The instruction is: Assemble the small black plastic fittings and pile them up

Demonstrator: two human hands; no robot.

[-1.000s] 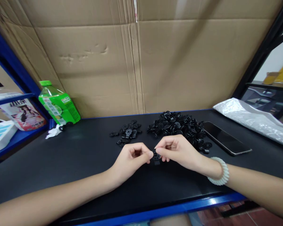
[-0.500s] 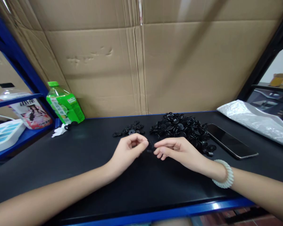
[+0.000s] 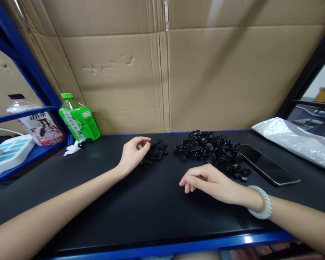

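Observation:
My left hand (image 3: 135, 152) is at the left side of a small pile of black plastic parts (image 3: 158, 150), thumb and forefinger a little apart. No part shows between those fingertips; its other fingers are partly hidden. In front of a larger heap of black round plastic parts (image 3: 206, 146), my right hand (image 3: 206, 182) hovers over the black tabletop (image 3: 151, 209). Its fingers are curled in with the thumb against them, and nothing shows in them. A pale coiled band (image 3: 264, 202) circles the right wrist.
A phone (image 3: 269, 164) lies right of the larger heap, with a silvery plastic bag (image 3: 295, 139) behind it. At the back left stand a green bottle (image 3: 79, 117) and a crumpled white tissue (image 3: 72, 148). A cardboard wall (image 3: 119, 83) closes off the back.
My left hand has moved left and away to the small pile. The small black part between my hands is out of sight there. My right hand has drawn slightly nearer and its fingers have curled in.

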